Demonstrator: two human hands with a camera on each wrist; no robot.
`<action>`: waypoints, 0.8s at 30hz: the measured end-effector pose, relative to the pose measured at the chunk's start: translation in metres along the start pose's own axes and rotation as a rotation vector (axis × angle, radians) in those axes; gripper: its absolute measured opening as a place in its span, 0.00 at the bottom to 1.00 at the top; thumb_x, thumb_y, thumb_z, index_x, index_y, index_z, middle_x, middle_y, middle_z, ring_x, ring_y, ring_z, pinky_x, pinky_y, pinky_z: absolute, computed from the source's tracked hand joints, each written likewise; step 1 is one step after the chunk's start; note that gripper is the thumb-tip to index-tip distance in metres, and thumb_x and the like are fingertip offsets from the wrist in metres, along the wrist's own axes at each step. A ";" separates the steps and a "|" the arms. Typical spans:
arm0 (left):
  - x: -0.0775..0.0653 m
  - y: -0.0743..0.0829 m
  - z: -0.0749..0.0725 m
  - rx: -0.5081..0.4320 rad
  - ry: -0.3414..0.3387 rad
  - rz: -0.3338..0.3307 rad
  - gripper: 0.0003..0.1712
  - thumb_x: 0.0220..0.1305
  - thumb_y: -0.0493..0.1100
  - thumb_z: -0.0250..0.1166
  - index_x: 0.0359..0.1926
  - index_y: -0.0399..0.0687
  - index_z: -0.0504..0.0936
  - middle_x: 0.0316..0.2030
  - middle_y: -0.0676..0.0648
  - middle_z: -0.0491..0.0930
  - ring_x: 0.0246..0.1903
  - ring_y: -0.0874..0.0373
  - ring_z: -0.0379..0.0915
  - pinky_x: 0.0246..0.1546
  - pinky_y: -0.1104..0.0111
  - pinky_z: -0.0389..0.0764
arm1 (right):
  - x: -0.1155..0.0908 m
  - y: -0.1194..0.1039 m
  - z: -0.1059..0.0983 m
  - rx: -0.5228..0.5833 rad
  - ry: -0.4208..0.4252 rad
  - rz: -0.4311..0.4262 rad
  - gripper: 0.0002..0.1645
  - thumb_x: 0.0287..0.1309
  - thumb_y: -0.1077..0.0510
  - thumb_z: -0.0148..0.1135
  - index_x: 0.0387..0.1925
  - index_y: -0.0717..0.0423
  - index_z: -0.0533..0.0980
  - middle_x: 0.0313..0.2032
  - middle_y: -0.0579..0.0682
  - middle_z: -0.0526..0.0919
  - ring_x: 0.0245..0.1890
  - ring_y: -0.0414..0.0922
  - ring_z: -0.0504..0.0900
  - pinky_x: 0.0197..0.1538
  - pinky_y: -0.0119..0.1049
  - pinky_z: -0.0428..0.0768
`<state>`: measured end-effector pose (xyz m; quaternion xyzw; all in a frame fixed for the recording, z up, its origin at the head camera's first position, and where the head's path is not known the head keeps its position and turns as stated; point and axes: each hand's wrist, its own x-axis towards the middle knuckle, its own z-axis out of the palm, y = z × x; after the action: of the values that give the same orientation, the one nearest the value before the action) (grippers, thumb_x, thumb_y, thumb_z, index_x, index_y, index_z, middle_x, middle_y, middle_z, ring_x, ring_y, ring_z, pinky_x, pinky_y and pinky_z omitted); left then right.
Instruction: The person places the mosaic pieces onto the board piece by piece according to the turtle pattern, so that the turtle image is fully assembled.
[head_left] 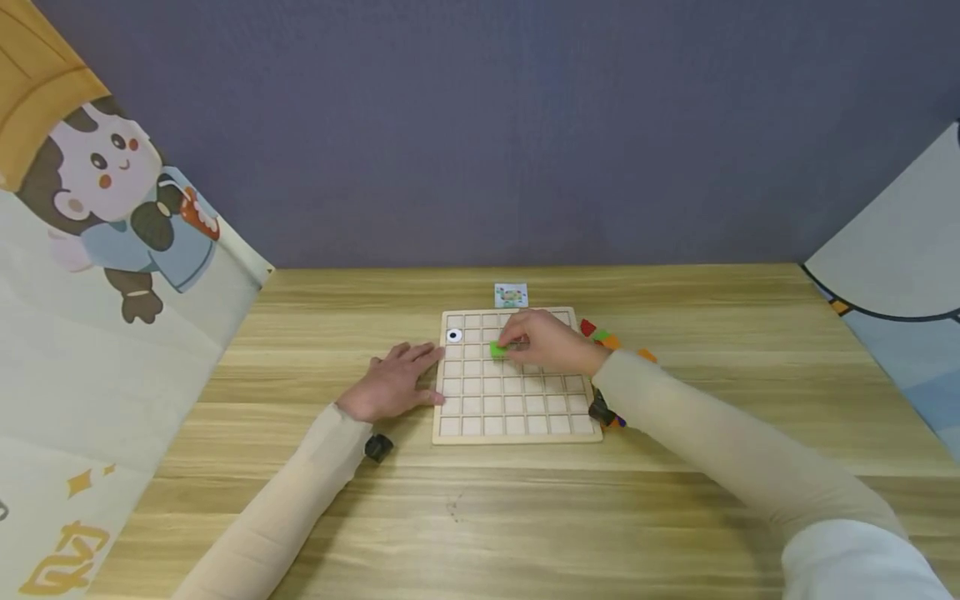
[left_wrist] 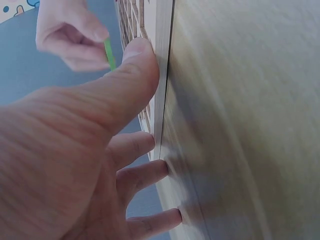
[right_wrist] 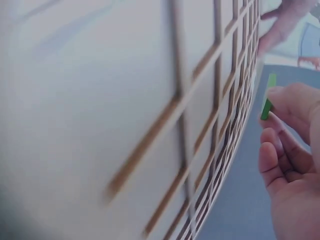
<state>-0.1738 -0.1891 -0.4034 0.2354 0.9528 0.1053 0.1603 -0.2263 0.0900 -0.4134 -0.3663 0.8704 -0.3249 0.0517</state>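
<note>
A square wooden grid board (head_left: 491, 406) lies on the table. Between thumb and fingertips, my right hand (head_left: 551, 340) pinches a flat green tile (head_left: 497, 351) above the board's upper middle cells. In the right wrist view the green tile (right_wrist: 269, 97) appears edge-on, a thin slab. My left hand (head_left: 393, 385) rests at the board's left side with its fingers spread. Its thumb (left_wrist: 140, 65) lies on the board's rim, and the other fingertips touch the rim and the table beside it. One white tile with a black-and-blue eye dot (head_left: 453, 336) sits in an upper left cell.
Behind the board lies a small printed picture card (head_left: 511, 295). Several coloured pieces, among them a red piece (head_left: 588, 327) and an orange piece (head_left: 647, 356), lie to the board's right, partly hidden by my right arm. A dark wall (head_left: 525, 150) stands along the table's back edge.
</note>
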 end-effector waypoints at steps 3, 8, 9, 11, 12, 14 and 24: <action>0.003 0.001 0.000 0.006 0.001 -0.007 0.47 0.61 0.63 0.59 0.74 0.52 0.51 0.72 0.44 0.49 0.68 0.35 0.41 0.56 0.31 0.50 | 0.016 -0.002 0.006 -0.026 -0.020 -0.028 0.08 0.54 0.61 0.69 0.38 0.52 0.85 0.36 0.40 0.80 0.36 0.37 0.76 0.38 0.29 0.77; 0.007 0.002 -0.001 0.009 -0.005 -0.024 0.47 0.61 0.64 0.58 0.74 0.52 0.51 0.72 0.45 0.49 0.68 0.36 0.41 0.56 0.31 0.51 | 0.039 -0.004 0.015 -0.055 -0.045 -0.036 0.07 0.53 0.61 0.69 0.37 0.53 0.85 0.35 0.40 0.80 0.36 0.36 0.76 0.39 0.28 0.76; 0.007 0.003 -0.001 0.012 -0.002 -0.024 0.47 0.61 0.64 0.58 0.74 0.52 0.51 0.72 0.44 0.49 0.68 0.35 0.41 0.55 0.31 0.52 | 0.043 -0.005 0.017 -0.055 -0.052 -0.030 0.07 0.54 0.61 0.69 0.37 0.53 0.85 0.34 0.40 0.81 0.36 0.36 0.76 0.39 0.28 0.76; 0.008 0.002 -0.002 0.013 -0.003 -0.027 0.47 0.60 0.64 0.58 0.74 0.52 0.51 0.72 0.45 0.49 0.68 0.36 0.41 0.55 0.31 0.52 | 0.048 -0.008 0.020 -0.045 -0.061 -0.023 0.07 0.53 0.61 0.69 0.36 0.55 0.85 0.34 0.42 0.81 0.36 0.37 0.76 0.39 0.27 0.76; 0.008 0.002 -0.002 0.014 -0.003 -0.028 0.47 0.60 0.64 0.59 0.74 0.52 0.51 0.72 0.45 0.49 0.68 0.36 0.41 0.55 0.31 0.52 | 0.050 -0.011 0.021 -0.039 -0.065 -0.019 0.07 0.53 0.62 0.69 0.36 0.55 0.85 0.34 0.43 0.81 0.36 0.38 0.76 0.40 0.27 0.76; 0.008 0.002 -0.002 0.016 -0.001 -0.026 0.47 0.60 0.64 0.59 0.74 0.52 0.51 0.72 0.45 0.49 0.68 0.36 0.41 0.55 0.31 0.52 | 0.053 -0.014 0.024 -0.048 -0.073 -0.019 0.06 0.53 0.62 0.69 0.36 0.56 0.85 0.34 0.44 0.81 0.36 0.39 0.76 0.39 0.27 0.76; 0.009 0.003 -0.002 0.012 -0.016 -0.039 0.49 0.60 0.64 0.59 0.74 0.48 0.50 0.72 0.45 0.47 0.68 0.36 0.40 0.57 0.31 0.50 | 0.062 -0.018 0.031 -0.126 -0.083 0.004 0.07 0.53 0.62 0.69 0.37 0.54 0.85 0.33 0.43 0.80 0.35 0.39 0.75 0.39 0.29 0.75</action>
<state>-0.1803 -0.1822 -0.4026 0.2188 0.9565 0.0945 0.1685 -0.2507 0.0223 -0.4181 -0.3803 0.8869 -0.2541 0.0653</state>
